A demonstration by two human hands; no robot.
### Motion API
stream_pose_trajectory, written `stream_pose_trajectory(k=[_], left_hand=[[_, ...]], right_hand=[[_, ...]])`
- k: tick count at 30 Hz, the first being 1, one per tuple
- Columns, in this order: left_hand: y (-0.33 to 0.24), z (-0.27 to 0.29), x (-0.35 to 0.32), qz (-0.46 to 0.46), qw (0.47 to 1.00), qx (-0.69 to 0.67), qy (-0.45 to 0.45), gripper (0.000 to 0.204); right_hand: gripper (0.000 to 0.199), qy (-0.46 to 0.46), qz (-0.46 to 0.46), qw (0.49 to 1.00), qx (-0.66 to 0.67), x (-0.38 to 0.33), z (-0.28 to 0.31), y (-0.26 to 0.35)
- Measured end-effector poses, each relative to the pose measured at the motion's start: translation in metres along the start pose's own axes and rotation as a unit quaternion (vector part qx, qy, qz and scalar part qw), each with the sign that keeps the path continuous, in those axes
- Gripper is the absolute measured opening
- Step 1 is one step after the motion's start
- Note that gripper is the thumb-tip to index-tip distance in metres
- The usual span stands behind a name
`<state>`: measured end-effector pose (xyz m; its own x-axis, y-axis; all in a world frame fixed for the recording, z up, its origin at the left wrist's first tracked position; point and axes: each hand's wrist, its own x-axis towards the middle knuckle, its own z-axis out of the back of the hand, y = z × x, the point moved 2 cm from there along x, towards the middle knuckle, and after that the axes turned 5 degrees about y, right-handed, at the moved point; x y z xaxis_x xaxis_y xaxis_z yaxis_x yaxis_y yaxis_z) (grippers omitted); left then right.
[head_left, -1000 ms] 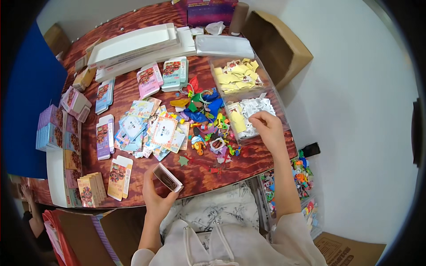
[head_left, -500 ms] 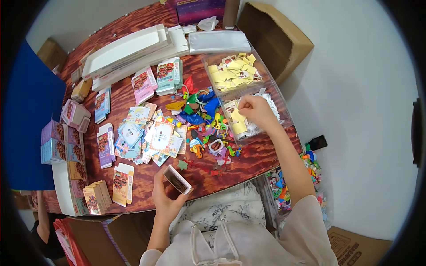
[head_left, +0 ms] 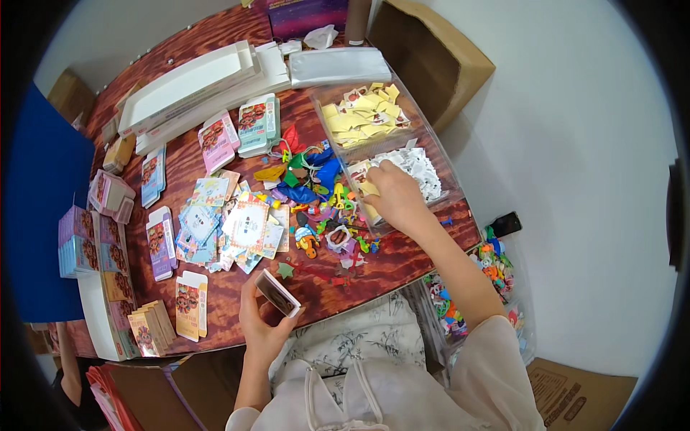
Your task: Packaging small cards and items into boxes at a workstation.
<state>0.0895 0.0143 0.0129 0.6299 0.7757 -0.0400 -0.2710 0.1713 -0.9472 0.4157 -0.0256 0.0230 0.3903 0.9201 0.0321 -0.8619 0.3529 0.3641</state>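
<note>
My left hand (head_left: 263,332) grips a small, open-ended cardboard box (head_left: 279,293) by its sides, tilted at the table's front edge. The box's inside looks dark. My right hand (head_left: 397,197) reaches into the near compartment of a clear plastic tray (head_left: 433,134), its fingers bent down on yellow paper slips (head_left: 367,185). The fingertips are partly hidden, so what they pinch cannot be made out. Beside that hand in the same compartment lies a heap of white packets (head_left: 417,167). More yellow slips (head_left: 366,115) fill the far compartment.
Printed cards (head_left: 248,224) lie heaped mid-table next to small colourful toys (head_left: 336,208). Flat printed boxes (head_left: 259,122) and long white trays (head_left: 187,82) stand behind. Filled boxes (head_left: 86,241) line the left edge. A carton (head_left: 460,72) stands far right; toy bags (head_left: 496,269) sit below.
My right hand has lowered onto the yellow slips, and more white packets show beside it. My left hand still holds the box. The whole view has shifted slightly.
</note>
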Motion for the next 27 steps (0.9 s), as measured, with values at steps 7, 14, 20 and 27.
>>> stream_pose_trajectory(k=[7, 14, 20, 27], left_hand=[[0.005, 0.001, -0.004, 0.001, 1.0, 0.006, -0.005, 0.079], [0.005, -0.002, 0.0, -0.019, 1.0, 0.017, 0.003, 0.078], [0.001, -0.008, 0.004, 0.002, 1.0, -0.02, 0.019, 0.075], [-0.002, -0.008, 0.005, -0.002, 0.999, 0.009, 0.039, 0.081]], right_hand=[[0.02, -0.053, 0.013, 0.993, 0.1, 0.01, -0.004, -0.036], [0.021, -0.062, -0.186, 0.814, 0.547, -0.002, 0.046, -0.088], [0.018, -0.024, -0.152, 0.716, 0.681, -0.007, 0.031, -0.112], [0.02, 0.046, -0.033, 0.958, 0.28, 0.009, 0.007, -0.088]])
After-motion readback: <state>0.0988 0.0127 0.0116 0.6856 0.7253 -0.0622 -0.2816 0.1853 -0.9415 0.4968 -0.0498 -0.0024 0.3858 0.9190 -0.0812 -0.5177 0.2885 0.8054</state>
